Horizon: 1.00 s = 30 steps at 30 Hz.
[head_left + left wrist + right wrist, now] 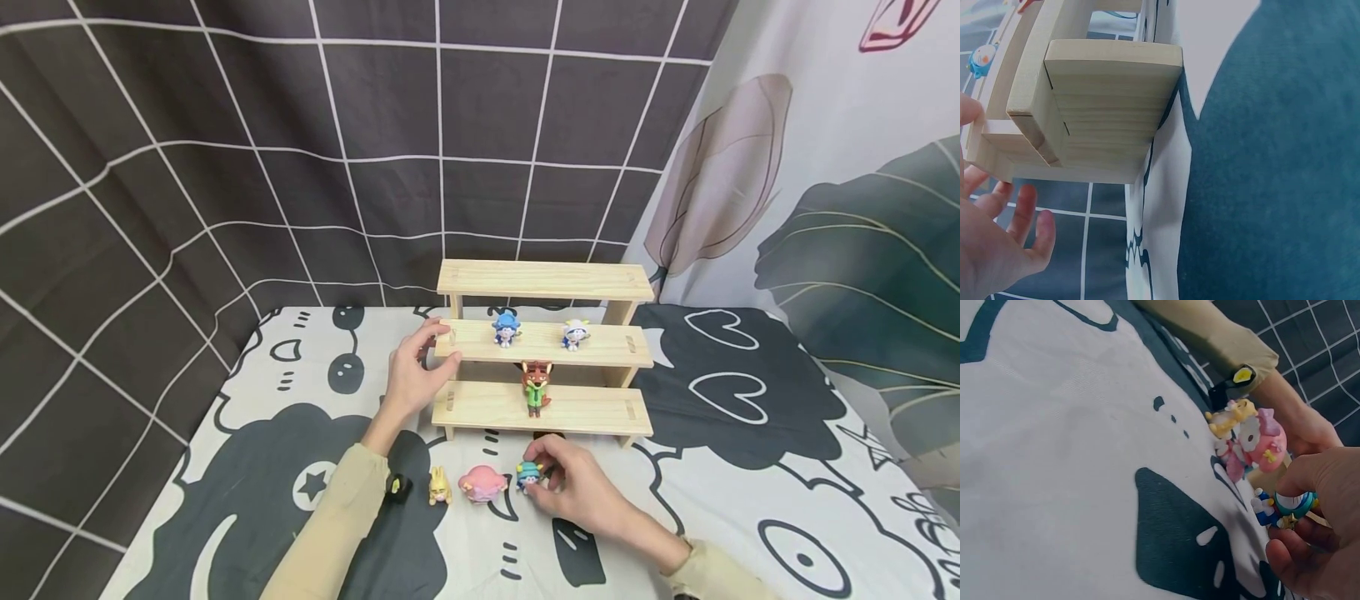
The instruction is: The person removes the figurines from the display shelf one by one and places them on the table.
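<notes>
My right hand [581, 487] pinches a small figurine with a teal hat [528, 473] between thumb and fingers, just above or at the cloth in front of the shelf. In the right wrist view, its blue-and-white body [1265, 507] shows beside the thumb. My left hand [416, 371] grips the left end of the middle board of a three-tier wooden shelf [540, 279], thumb at the front. On that board stand a blue-hatted figurine [506, 328] and a white-hatted one [575, 333]. A fox figurine [536, 388] in green stands on the lowest board.
Left of the right hand, a pink figurine [483, 483] and a yellow rabbit-eared figurine [439, 486] are on the patterned cloth [720, 517]. A dark gridded curtain [390, 108] hangs behind the shelf, and a leaf-print curtain [840, 167] at the right.
</notes>
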Motion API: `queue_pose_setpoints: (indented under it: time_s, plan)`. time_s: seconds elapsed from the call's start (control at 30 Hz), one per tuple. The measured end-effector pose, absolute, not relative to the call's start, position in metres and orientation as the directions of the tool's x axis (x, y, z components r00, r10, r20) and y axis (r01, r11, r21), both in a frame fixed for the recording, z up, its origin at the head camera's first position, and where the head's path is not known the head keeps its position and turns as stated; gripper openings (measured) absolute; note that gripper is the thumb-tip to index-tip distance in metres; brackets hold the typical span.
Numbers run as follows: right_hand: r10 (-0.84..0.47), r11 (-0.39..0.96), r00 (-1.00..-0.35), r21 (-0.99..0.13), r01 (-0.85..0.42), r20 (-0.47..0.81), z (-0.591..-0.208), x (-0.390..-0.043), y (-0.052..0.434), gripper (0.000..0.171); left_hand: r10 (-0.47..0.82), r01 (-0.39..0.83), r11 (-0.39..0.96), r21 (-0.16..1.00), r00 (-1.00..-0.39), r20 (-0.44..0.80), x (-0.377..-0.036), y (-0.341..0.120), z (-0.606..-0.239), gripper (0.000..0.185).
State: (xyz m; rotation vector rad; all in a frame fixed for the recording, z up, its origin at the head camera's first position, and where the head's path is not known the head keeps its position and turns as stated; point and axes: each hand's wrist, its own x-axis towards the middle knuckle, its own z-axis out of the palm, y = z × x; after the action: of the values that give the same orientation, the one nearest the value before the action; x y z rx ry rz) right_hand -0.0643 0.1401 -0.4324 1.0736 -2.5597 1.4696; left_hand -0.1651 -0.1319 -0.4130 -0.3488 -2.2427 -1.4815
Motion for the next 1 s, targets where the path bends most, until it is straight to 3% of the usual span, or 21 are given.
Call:
queue_pose_setpoints:
  time_s: [0.23,1.0]
  plan:
    - [-0.571,0.377,-0.788,-0.779,-0.500,0.230,-0.4347,-0.0601,0.1403,0.035,-0.024,0.436,0.395,0.809,-0.875,0.483,-0.1653,-0.1317,-0.4127,0.040]
    - [-0.593,0.469,-0.793,-0.742,-0.480,0.138,-0.4349,-0.0613,0.1406,0.038,-0.032,0.421,0.396,0.816,-0.882,0.470,-0.1644,-0.1317,-0.4123,0.040]
